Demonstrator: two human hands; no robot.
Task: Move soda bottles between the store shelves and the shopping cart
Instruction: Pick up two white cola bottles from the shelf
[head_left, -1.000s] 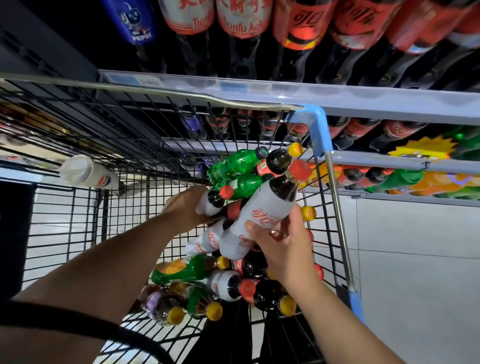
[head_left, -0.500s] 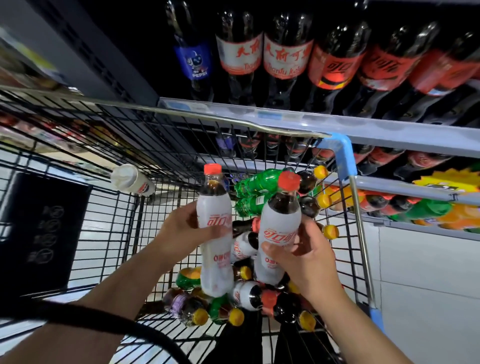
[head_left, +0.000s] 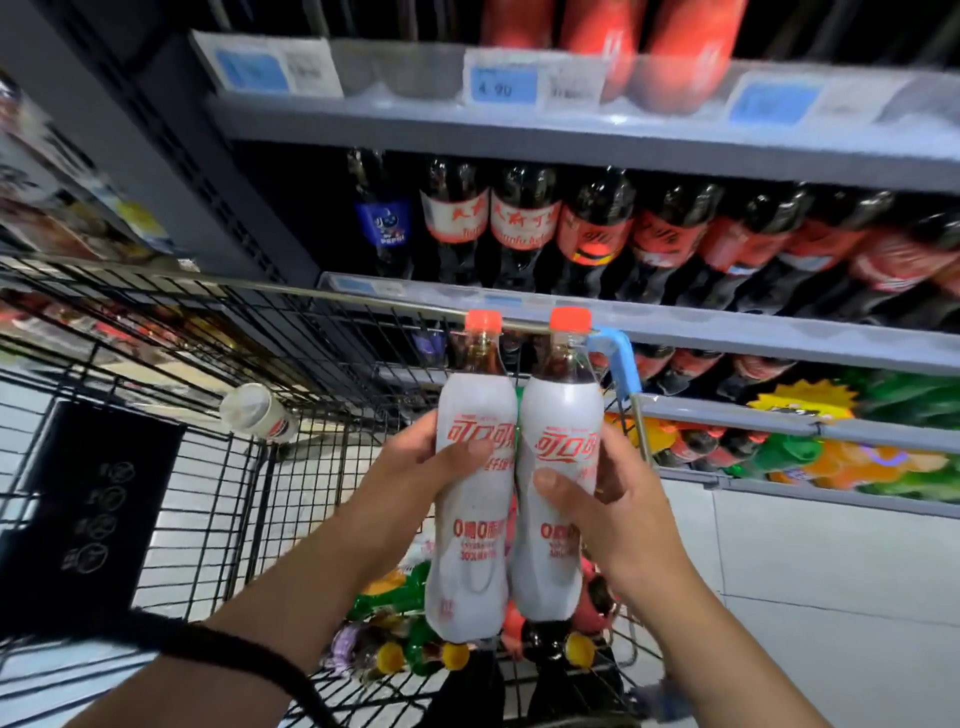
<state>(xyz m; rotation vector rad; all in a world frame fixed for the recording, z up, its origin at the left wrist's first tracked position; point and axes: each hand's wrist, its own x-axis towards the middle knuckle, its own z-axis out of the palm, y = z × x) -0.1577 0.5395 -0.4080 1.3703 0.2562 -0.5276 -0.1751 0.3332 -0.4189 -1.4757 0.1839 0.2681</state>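
Two white-labelled cola bottles with red caps stand upright side by side above the cart, touching each other. My left hand (head_left: 415, 467) grips the left bottle (head_left: 470, 540) around its middle. My right hand (head_left: 618, 499) grips the right bottle (head_left: 558, 566) the same way. Below them the black wire shopping cart (head_left: 218, 467) holds several more soda bottles (head_left: 410, 649) with green, dark and purple bodies and yellow or red caps, partly hidden behind the held pair.
Store shelves (head_left: 571, 135) rise ahead, with large dark cola bottles (head_left: 597, 228) in a row at the level of the cart's rim. Lower shelves at right hold green and orange bottles (head_left: 810, 457). A white bottle (head_left: 257, 413) lies against the cart's wire side. A blue cart corner (head_left: 618, 358) sits beside the right bottle.
Both hands have lifted their white cola bottles up out of the cart's pile and brought them together upright. The view has tilted up toward the shelves.
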